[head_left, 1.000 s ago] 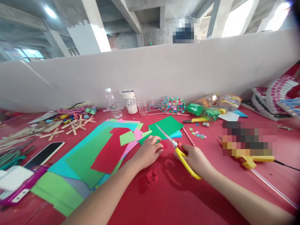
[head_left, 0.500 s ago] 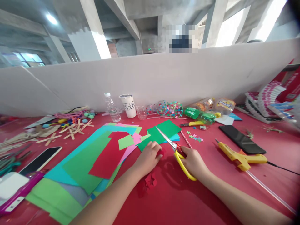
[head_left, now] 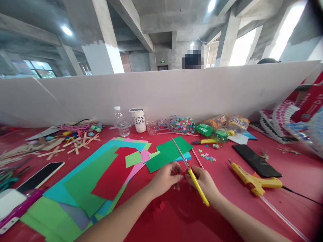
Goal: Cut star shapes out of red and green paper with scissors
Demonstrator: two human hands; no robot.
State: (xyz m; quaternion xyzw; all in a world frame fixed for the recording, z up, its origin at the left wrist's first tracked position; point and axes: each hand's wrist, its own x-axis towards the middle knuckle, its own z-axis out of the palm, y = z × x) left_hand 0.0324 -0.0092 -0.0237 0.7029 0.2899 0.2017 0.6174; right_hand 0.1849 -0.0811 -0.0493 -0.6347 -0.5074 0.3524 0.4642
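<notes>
Yellow-handled scissors (head_left: 198, 186) are in my right hand (head_left: 205, 183), their narrow blades together and pointing away from me. My left hand (head_left: 165, 178) is closed in a pinch close to the right one. A small piece of red paper (head_left: 185, 175) shows between the fingertips of the two hands, hard to tell from the red table. Small red paper scraps (head_left: 157, 205) lie below my left wrist. Just beyond my hands is a dark green sheet (head_left: 166, 153), with the blades over it.
Coloured sheets (head_left: 85, 181) spread to the left, beside a phone (head_left: 40, 176) and craft sticks (head_left: 82, 143). A yellow glue gun (head_left: 252, 178) and a black phone (head_left: 256, 160) lie right. Bottles (head_left: 121, 124), a white cup (head_left: 138, 121) and a box cutter (head_left: 203, 142) stand or lie behind.
My hands have come together, the left moving right and turning up to pinch the red paper. The scissors have turned more edge-on in my right hand. The whole view has tilted up slightly.
</notes>
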